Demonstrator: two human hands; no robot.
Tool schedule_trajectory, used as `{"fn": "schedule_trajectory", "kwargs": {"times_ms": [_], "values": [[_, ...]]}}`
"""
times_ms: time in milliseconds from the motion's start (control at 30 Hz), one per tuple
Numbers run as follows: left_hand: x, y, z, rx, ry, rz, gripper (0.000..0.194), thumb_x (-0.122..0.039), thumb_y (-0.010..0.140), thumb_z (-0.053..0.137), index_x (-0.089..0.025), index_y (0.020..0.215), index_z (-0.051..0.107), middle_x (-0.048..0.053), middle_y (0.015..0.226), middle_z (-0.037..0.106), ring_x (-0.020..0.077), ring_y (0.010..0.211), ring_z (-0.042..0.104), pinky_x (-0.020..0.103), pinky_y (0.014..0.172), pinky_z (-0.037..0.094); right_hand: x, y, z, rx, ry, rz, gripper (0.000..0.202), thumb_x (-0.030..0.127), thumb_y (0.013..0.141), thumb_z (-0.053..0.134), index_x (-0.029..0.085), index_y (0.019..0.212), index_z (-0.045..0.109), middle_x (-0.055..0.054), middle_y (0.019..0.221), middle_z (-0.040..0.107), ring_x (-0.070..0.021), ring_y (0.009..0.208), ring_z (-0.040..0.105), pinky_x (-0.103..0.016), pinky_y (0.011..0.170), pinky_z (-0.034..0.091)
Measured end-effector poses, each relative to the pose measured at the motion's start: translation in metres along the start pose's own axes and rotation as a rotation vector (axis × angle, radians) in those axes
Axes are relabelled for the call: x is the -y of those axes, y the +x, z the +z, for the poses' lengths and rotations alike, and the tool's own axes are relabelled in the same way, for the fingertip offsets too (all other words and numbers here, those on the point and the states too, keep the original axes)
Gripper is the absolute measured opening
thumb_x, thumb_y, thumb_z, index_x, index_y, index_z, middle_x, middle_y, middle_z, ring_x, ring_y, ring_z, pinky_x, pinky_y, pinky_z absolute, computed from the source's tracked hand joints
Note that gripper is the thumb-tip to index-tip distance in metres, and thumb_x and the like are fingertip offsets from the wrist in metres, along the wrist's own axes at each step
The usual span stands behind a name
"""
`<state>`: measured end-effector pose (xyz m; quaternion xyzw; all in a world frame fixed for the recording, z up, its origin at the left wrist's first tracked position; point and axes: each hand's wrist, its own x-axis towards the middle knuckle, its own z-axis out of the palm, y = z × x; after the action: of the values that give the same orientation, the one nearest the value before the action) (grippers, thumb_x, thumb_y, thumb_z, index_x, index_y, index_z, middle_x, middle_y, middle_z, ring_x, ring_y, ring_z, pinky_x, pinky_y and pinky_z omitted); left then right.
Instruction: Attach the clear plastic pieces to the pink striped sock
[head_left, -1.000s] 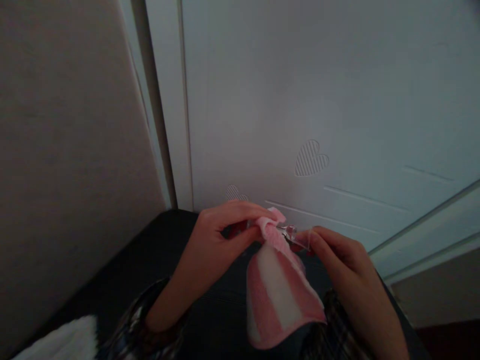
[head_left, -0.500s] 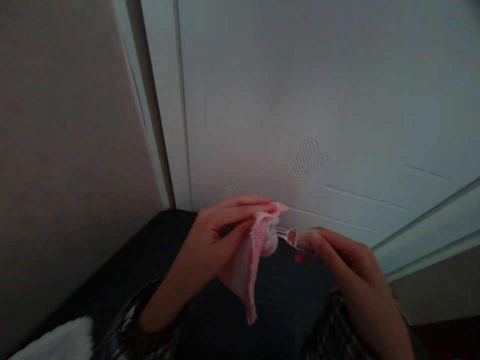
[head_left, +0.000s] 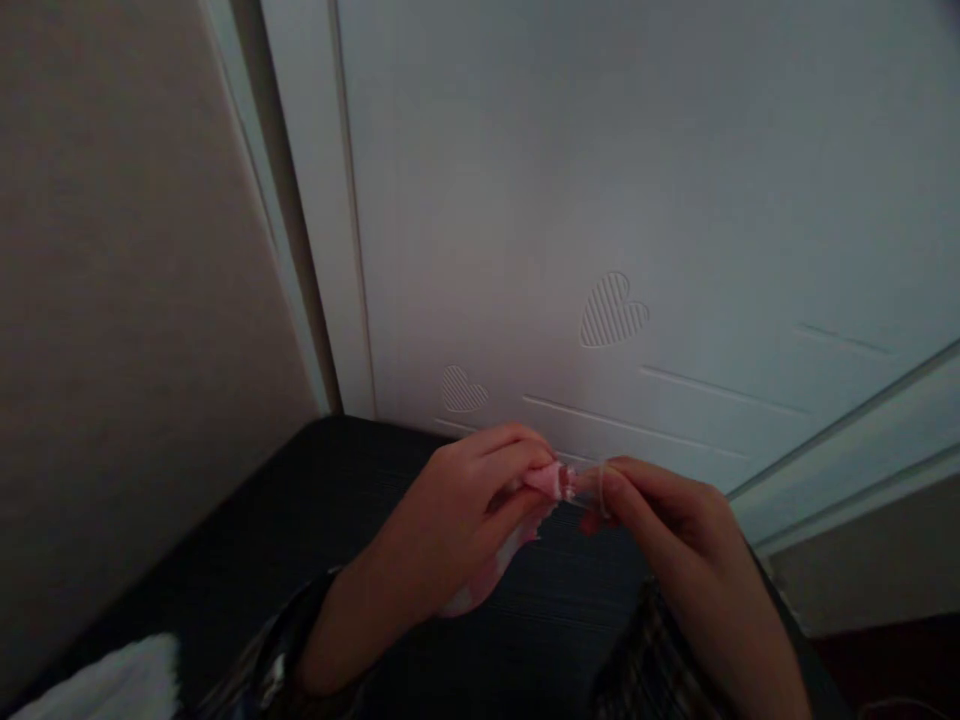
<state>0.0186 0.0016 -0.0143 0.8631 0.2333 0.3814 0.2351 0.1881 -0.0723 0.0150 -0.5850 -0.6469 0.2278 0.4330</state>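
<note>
A small pink and white fluffy cloth (head_left: 491,580) is gathered in my left hand (head_left: 480,500). The fingers are closed, pinching the cloth around the left end of a narrow clear transparent object (head_left: 583,486). My right hand (head_left: 682,525) grips the right end of that object between thumb and fingers. The two hands are close together, with a short see-through stretch showing between them. Fingers and cloth hide most of the object, so I cannot tell its kind.
Below the hands lies a dark surface (head_left: 300,510). A white panel (head_left: 487,200) with embossed hearts and lines stands just behind it. A plain wall (head_left: 127,250) rises at the left. White fluffy fabric (head_left: 112,685) lies at the bottom left.
The cloth hung loosely open beside the clear object; now it is squeezed around the object's left end, its hanging corner drawn up. My left hand has moved slightly right and down.
</note>
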Motion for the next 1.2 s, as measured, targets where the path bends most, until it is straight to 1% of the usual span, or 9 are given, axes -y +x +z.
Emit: {"fn": "schedule_trajectory", "kwargs": {"times_ms": [133,267,433,633,767,833,933,1067,1200], "values": [[0.005,0.001,0.003,0.0,0.123,0.064,0.018,-0.023,0.091,0.05,-0.02,0.09,0.067,0.003,0.1,0.069,0.0181,0.097,0.06,0.031,0.087,0.045,0.0,0.001,0.0,0.025,-0.041,-0.028,0.028,0.025,0.091,0.048,0.019,0.068,0.062,0.002,0.068,0.065,-0.013,0.067,0.06,-0.022,0.064,0.041],[0.011,0.0,0.006,0.0,0.151,0.122,0.02,-0.022,0.091,0.05,-0.021,0.101,0.067,0.002,0.109,0.069,0.018,0.106,0.058,0.033,0.095,0.043,-0.001,-0.001,-0.002,0.015,-0.153,-0.055,0.028,0.023,0.09,0.05,0.02,0.064,0.059,0.003,0.065,0.063,-0.0116,0.064,0.056,-0.022,0.061,0.037],[0.009,0.0,0.004,0.004,0.142,0.157,0.02,-0.019,0.091,0.049,-0.019,0.1,0.067,0.003,0.107,0.07,0.0175,0.103,0.06,0.03,0.09,0.043,-0.003,-0.001,-0.002,0.018,-0.132,-0.075,0.026,0.024,0.092,0.048,0.02,0.068,0.06,0.004,0.067,0.062,-0.0108,0.066,0.056,-0.022,0.063,0.038],[0.001,0.001,-0.001,0.006,0.169,0.037,0.019,-0.021,0.091,0.049,-0.018,0.09,0.068,0.002,0.094,0.07,0.0183,0.088,0.061,0.03,0.08,0.045,-0.004,0.0,0.001,-0.066,0.037,-0.058,0.018,0.031,0.09,0.053,0.028,0.106,0.061,0.003,0.093,0.066,-0.0111,0.079,0.061,-0.021,0.07,0.046],[0.001,0.001,0.0,0.024,0.162,0.032,0.025,-0.026,0.094,0.044,-0.016,0.091,0.067,0.004,0.093,0.069,0.0188,0.087,0.06,0.03,0.08,0.044,-0.002,-0.002,0.002,-0.079,0.046,-0.06,0.023,0.027,0.085,0.061,0.032,0.108,0.059,0.004,0.103,0.063,-0.01,0.081,0.061,-0.019,0.068,0.05],[0.002,0.001,0.001,0.066,0.152,0.052,0.023,-0.026,0.093,0.045,-0.016,0.092,0.066,0.003,0.094,0.069,0.0181,0.088,0.06,0.029,0.08,0.043,-0.001,-0.002,0.003,-0.074,0.031,-0.097,0.026,0.025,0.085,0.062,0.031,0.109,0.059,0.004,0.103,0.062,-0.01,0.084,0.061,-0.019,0.072,0.05],[0.003,0.0,0.004,0.233,0.131,0.104,0.019,-0.02,0.093,0.047,-0.018,0.086,0.065,0.0,0.089,0.068,0.0156,0.085,0.06,0.026,0.078,0.042,-0.002,-0.002,0.001,-0.041,-0.01,-0.114,0.018,0.023,0.084,0.063,0.03,0.101,0.064,0.003,0.098,0.063,-0.0115,0.087,0.06,-0.02,0.074,0.048],[0.001,0.0,0.003,0.326,0.046,0.113,0.019,-0.022,0.093,0.047,-0.022,0.096,0.065,-0.003,0.101,0.068,0.0133,0.093,0.06,0.024,0.085,0.042,-0.017,-0.001,-0.014,-0.062,0.003,0.022,0.011,0.029,0.084,0.06,0.024,0.091,0.068,0.002,0.08,0.065,-0.0112,0.069,0.059,-0.02,0.062,0.046],[0.004,-0.003,-0.011,0.225,-0.033,0.073,0.028,-0.022,0.096,0.039,-0.028,0.105,0.065,-0.008,0.111,0.067,0.0094,0.105,0.059,0.017,0.093,0.039,-0.058,-0.004,-0.046,-0.323,-0.12,0.22,0.027,0.042,0.081,0.06,0.021,0.096,0.068,0.0,0.066,0.062,-0.0144,0.066,0.058,-0.024,0.06,0.045]]}}
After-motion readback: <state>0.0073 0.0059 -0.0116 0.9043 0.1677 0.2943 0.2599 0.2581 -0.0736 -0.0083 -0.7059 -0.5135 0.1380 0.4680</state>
